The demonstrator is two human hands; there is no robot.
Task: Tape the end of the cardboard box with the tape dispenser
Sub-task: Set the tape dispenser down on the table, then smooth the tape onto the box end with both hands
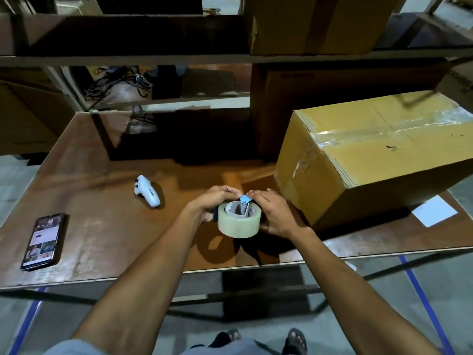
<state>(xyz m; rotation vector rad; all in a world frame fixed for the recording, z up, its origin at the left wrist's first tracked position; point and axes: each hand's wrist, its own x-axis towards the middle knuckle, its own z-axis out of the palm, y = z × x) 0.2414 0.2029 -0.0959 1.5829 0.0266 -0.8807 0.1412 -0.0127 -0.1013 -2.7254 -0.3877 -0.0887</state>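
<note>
The tape dispenser (239, 218), with its big clear roll, is held just above the table (102, 242), a bit below the middle. The left hand (213, 201) wraps around its far side. The right hand (272, 213) grips the near side, fingertips (252, 193) by the blue tab, likely hunting for the tape's end. The cardboard box (371, 160) sits at 2 o'clock, close by, some tape already on top. A white controller (148, 193) at 9 o'clock and a phone (43, 240) at 8 o'clock are out of the way.
</note>
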